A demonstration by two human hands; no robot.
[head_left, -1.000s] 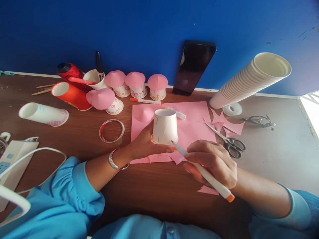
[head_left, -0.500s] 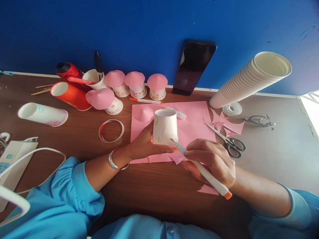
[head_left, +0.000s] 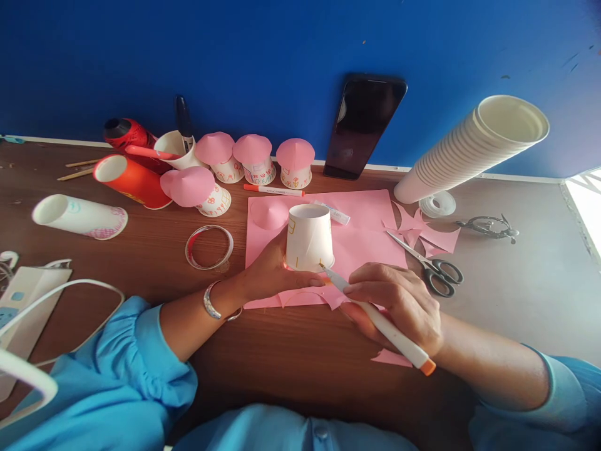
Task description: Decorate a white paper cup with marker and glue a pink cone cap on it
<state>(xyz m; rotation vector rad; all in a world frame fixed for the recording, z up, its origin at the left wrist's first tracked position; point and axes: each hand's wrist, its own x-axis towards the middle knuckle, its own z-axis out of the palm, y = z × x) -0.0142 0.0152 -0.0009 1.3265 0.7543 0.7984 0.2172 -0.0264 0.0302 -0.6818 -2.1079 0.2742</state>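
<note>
Through the head camera I see the pink sheet (head_left: 361, 213), which lies flat on the table (head_left: 263, 351) under the work. My right hand (head_left: 399, 300) is to the right of the paper cup (head_left: 308, 235) and nearer to the body; its fingers pinch the marker. My left hand (head_left: 265, 266) is the closer of the 2, because it touches the cup: the thumb is laid along the lower rim, and the other fingers are mostly hidden behind, so their exact hold I cannot tell. The cup is above the sheet, its axis nearly upright, its opening upward. The marker (head_left: 392, 332) slants across this axis, orange end low at right, tip pointing up and left to the cup's lower front. There the tip meets, or almost meets, 1 short yellowish line (head_left: 321, 261)
</note>
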